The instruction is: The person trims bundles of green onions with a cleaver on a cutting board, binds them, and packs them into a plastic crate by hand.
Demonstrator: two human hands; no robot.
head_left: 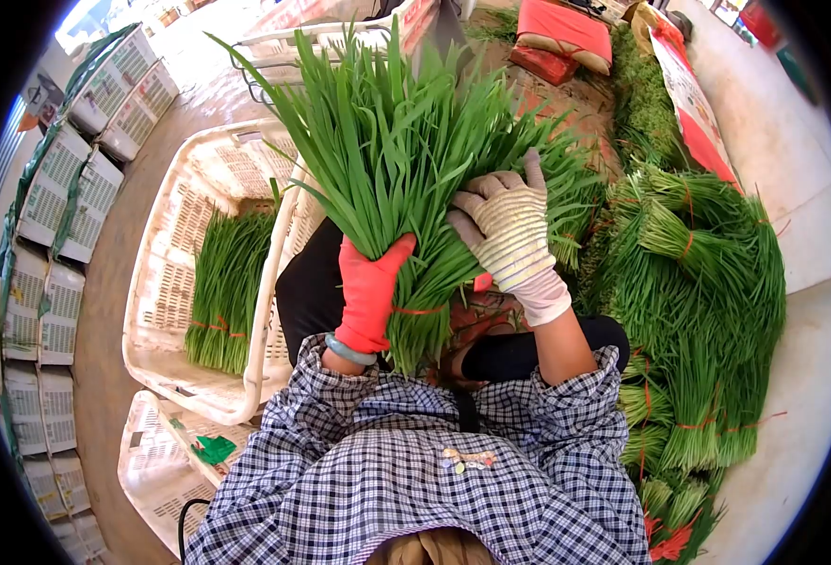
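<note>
In a red glove, my left hand is wrapped round a thick bunch of green chives, held upright before my chest with the leaf tips fanning outward. A red band ties the bunch near its lower end. My right hand, in a striped cream and grey glove, lies against the right side of the leaves. Its fingers are stretched out and partly spread, with the little-finger side raised. Leaves hide part of my left fingers.
Left of me stands a white plastic crate with tied chives inside. Another crate sits below it. A large heap of tied bunches lies at my right along a wall. Stacked crates line the far left.
</note>
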